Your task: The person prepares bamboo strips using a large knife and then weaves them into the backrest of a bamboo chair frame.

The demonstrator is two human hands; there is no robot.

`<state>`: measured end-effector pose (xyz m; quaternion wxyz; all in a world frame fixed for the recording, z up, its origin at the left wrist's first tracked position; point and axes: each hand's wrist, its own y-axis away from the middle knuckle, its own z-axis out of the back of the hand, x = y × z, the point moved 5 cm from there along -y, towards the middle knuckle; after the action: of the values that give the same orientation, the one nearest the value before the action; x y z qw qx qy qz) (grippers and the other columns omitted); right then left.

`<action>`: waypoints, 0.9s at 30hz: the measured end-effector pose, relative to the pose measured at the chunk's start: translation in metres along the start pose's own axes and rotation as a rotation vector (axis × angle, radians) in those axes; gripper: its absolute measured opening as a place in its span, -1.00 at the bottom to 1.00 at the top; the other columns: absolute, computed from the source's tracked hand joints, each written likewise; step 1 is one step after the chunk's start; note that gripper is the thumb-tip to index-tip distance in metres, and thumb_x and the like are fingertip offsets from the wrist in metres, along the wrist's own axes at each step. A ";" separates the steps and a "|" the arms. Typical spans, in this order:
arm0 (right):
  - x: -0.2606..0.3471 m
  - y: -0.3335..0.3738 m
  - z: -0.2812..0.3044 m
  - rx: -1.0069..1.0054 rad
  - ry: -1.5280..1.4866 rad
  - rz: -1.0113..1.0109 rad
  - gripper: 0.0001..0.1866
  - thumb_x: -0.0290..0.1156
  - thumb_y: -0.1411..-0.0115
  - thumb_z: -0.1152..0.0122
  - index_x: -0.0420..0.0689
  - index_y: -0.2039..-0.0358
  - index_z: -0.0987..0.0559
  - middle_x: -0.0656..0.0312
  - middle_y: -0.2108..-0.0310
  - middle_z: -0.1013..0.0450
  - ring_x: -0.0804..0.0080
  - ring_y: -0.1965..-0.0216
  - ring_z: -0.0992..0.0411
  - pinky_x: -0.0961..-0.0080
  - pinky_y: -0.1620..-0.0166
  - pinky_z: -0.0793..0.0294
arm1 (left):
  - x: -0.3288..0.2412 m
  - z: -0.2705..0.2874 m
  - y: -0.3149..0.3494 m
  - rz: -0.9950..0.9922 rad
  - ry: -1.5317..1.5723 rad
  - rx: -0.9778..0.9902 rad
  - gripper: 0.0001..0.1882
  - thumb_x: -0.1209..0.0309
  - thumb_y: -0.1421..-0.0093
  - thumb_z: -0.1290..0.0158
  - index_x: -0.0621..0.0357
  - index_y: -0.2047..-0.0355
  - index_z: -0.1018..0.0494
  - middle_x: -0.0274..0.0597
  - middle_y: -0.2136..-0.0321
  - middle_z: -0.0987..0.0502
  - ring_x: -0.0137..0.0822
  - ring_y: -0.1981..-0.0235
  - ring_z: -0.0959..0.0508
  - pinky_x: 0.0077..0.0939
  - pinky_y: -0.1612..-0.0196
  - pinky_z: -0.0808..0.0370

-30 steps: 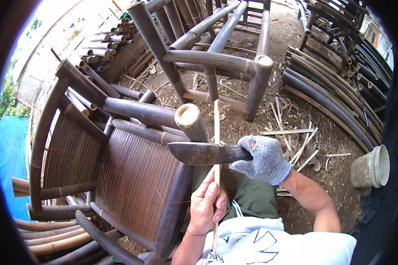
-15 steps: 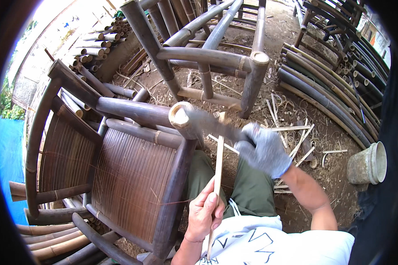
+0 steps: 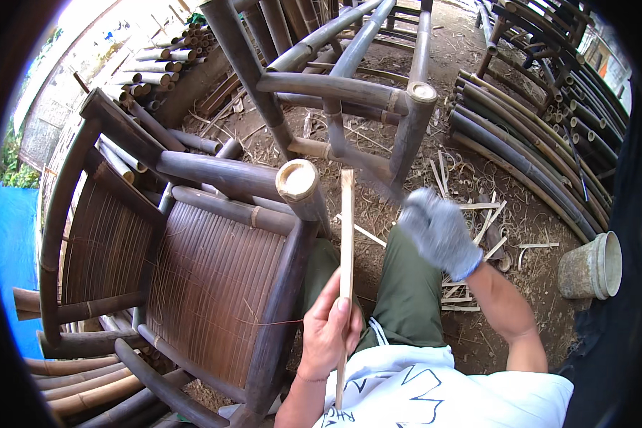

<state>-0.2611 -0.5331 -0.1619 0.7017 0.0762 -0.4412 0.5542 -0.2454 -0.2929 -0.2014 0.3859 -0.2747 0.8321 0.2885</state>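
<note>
My bare left hand [image 3: 329,327] is closed around a pale bamboo strip [image 3: 347,239], which stands nearly upright over my lap. Gloved in grey, my right hand [image 3: 439,232] grips a large knife, its handle hidden in the fist. The dark knife blade [image 3: 374,175] is smeared by motion and points up and left, a short way right of the strip's top end. Just left of the strip is the cut end of a bamboo post [image 3: 297,180], part of a dark bamboo chair [image 3: 214,285] lying beside my left leg.
A second bamboo frame [image 3: 335,87] stands ahead. Cut strips [image 3: 488,221] and shavings litter the dirt floor. At right are a dirty white bucket [image 3: 590,265] and stacked bamboo poles [image 3: 524,153]. More poles [image 3: 153,71] lie at the far left, near a blue sheet [image 3: 14,257].
My right hand and the knife have moved right, away from the chair post and the strip. The strip's top has shifted slightly left and toward me, still in my left hand.
</note>
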 end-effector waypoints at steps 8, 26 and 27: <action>0.033 0.039 -0.035 0.206 0.216 0.224 -0.43 0.23 -0.13 -0.29 -0.11 0.41 -0.53 0.12 0.57 -0.46 0.09 0.52 -0.53 0.21 0.44 -0.49 | -0.004 -0.008 -0.013 -0.037 -0.093 -0.084 -0.71 0.34 -0.47 0.05 0.21 -0.10 -0.39 -0.32 0.51 -0.45 -0.65 0.72 -0.28 -0.76 0.69 -0.22; -0.056 -0.012 0.020 -0.095 0.087 -0.260 -0.55 -0.02 -0.42 -0.01 -0.16 0.36 -0.56 -0.04 0.49 -0.49 -0.04 0.40 -0.54 0.12 0.31 -0.49 | 0.012 -0.023 0.016 -0.048 -0.152 0.063 -0.45 0.38 -0.43 0.00 0.26 -0.37 -0.20 -0.33 0.59 -0.43 -0.65 0.73 -0.24 -0.74 0.72 -0.18; -0.047 -0.011 0.020 -0.102 0.095 -0.167 -0.55 -0.01 -0.41 -0.02 -0.17 0.34 -0.56 -0.04 0.50 -0.49 -0.04 0.41 -0.53 0.13 0.32 -0.48 | 0.011 -0.020 0.016 -0.042 -0.113 0.028 -0.44 0.37 -0.42 -0.01 0.30 -0.36 -0.20 -0.33 0.62 -0.41 -0.64 0.74 -0.26 -0.73 0.73 -0.18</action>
<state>-0.2624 -0.5825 -0.1789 0.7684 0.0505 -0.4273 0.4737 -0.2717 -0.2987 -0.1951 0.4420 -0.2700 0.8070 0.2837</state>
